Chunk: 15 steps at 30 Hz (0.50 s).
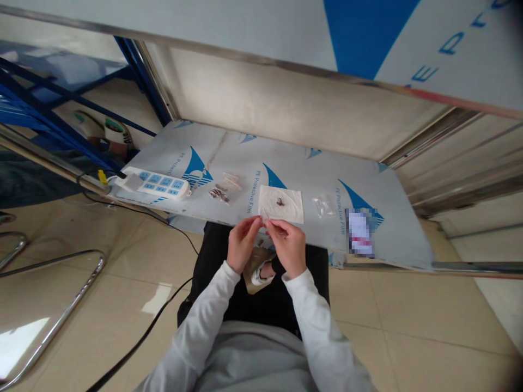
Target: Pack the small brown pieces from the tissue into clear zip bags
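My left hand and my right hand meet fingertip to fingertip at the near edge of the low shelf. Both are closed in a pinch. A thin, pale, clear sliver sticks up from the right fingertips; its kind is too small to tell. What the left fingers pinch, if anything, is hidden. Just beyond them lies a white square napkin with a small dark curled piece on it. Left of the napkin are several small dark brown pieces and some thin pinkish pieces in clear plastic.
A white power strip lies at the shelf's left end, its black cable running to the floor. Right of the napkin are a clear plastic bag and a blurred phone. An upper shelf overhangs. A metal chair frame stands left.
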Available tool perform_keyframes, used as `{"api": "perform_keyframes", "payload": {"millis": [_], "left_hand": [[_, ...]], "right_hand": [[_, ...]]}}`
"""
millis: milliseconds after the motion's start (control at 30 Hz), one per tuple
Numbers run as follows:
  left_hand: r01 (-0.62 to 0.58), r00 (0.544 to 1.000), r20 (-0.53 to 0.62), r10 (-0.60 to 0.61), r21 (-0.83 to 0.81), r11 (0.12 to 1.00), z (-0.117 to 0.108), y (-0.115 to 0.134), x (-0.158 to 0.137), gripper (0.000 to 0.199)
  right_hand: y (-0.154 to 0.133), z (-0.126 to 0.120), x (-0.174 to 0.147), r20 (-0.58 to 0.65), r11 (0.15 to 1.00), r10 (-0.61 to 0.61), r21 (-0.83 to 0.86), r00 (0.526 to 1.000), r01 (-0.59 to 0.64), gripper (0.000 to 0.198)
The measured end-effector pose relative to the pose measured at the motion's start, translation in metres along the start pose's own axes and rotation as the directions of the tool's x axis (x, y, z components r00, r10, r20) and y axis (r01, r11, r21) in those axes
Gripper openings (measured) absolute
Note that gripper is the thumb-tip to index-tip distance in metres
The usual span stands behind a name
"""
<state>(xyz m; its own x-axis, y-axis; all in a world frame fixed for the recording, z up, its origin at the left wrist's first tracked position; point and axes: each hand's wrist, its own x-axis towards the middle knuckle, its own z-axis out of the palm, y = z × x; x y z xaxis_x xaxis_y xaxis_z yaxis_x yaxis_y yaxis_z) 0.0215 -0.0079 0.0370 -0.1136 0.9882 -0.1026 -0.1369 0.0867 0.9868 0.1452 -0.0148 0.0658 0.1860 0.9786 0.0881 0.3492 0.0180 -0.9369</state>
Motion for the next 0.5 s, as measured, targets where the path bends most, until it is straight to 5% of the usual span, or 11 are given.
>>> {"api": "perform_keyframes", "payload": {"millis": [100,267,500], "left_hand": [[0.036,0.999,-0.033,-0.034,0.06,0.998,0.005,-0.003,0.007,0.037],[0.164,0.985,0.043,-0.167,0.071,0.984,-0.002,-0.003,-0.013,0.031],[0.484,0.873,0.144,-0.466,-0.135,0.864,-0.009,0.001,-0.025,0.038]], "right_hand": [[0.011,0.004,-0.005,-0.051,0.992,-0.073,-0.102,0.996,0.067,0.019],[0.013,0.004,-0.027,0.122,0.905,-0.191,-0.362,0.974,0.223,0.024],[0.014,-0.008,-0.049,0.138,0.974,-0.145,-0.156,0.98,0.166,0.026]]}}
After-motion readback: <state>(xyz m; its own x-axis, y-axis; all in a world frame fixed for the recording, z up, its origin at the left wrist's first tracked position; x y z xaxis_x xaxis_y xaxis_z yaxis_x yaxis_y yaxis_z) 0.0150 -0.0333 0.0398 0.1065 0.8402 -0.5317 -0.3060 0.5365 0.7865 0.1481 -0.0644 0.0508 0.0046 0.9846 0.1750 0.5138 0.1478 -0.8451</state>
